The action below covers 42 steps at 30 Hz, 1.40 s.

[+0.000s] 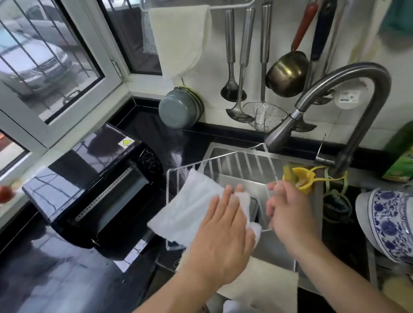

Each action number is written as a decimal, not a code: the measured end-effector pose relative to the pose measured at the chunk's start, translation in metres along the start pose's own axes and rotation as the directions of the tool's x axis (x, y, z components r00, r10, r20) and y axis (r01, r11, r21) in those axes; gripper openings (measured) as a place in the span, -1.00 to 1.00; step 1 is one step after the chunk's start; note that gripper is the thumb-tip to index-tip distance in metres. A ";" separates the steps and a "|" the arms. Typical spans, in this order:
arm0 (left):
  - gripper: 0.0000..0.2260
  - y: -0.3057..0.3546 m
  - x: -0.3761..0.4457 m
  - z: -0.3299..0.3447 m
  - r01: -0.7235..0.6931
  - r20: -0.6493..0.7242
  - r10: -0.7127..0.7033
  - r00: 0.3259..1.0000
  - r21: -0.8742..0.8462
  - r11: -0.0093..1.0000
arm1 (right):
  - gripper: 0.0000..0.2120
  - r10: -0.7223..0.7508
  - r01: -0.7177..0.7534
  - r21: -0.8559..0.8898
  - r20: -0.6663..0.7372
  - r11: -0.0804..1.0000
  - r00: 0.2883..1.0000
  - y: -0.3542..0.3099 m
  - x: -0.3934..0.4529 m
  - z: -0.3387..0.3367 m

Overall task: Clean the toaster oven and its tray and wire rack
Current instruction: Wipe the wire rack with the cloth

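Wiping now: left hand (223,233) presses a soft white cloth (193,206) flat against the wire rack (229,163), fingers straight. Right hand (289,214) pinches the rack's near edge over the sink (225,147); it looks light, stiff, probably slippery, best held by its frame.

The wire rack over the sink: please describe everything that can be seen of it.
The silver metal wire rack has a rectangular frame and parallel bars. It is held tilted over the steel sink, beside the black toaster oven. The right hand grips its near right edge. The left hand presses a white cloth against its left part, hiding some bars.
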<state>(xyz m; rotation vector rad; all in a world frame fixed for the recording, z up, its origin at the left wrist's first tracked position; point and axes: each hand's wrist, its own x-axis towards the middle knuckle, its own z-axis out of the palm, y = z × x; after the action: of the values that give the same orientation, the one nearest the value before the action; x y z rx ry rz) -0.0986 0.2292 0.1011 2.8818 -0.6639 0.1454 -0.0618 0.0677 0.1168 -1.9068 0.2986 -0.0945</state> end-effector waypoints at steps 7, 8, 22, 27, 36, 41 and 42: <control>-0.37 -0.080 0.033 -0.012 0.178 0.055 -0.184 0.981 0.101 0.979 | -0.72 -0.098 0.080 0.102 0.194 0.992 0.976 -0.001 -0.034 0.023; -0.36 -0.100 0.036 -0.020 0.342 0.067 -0.350 0.934 0.102 0.934 | -0.72 -0.100 0.077 0.112 0.225 0.991 0.969 0.003 -0.042 0.024; -0.39 -0.039 0.065 -0.036 0.229 0.052 -0.223 0.973 -0.202 0.952 | -0.72 -0.070 0.030 0.162 0.245 0.986 0.967 -0.005 -0.045 0.041; -0.44 -0.017 0.046 -0.032 -0.167 0.055 0.196 0.979 -0.337 0.927 | -0.74 0.016 -0.067 0.312 0.163 0.948 0.987 -0.014 -0.032 0.032; -0.27 -0.015 -0.001 -0.023 -0.264 0.201 0.309 0.929 -0.224 0.938 | -0.70 0.236 -0.387 0.574 0.321 0.721 0.917 -0.015 -0.032 0.021; -0.29 -0.019 -0.003 -0.001 -0.039 0.037 0.056 0.998 -0.370 0.928 | -0.74 0.181 -0.365 0.299 0.500 0.881 0.847 -0.028 -0.027 0.026; -0.27 -0.023 -0.002 -0.002 0.000 0.003 0.002 1.000 -0.504 0.864 | -0.75 0.143 -0.310 0.229 0.543 0.923 0.827 -0.032 -0.024 0.027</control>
<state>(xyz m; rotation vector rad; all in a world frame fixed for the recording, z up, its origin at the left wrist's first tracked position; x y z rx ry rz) -0.0902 0.2506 0.0991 2.3743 -0.5956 -0.0330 -0.0745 0.1084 0.1392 -1.4976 0.1301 0.5082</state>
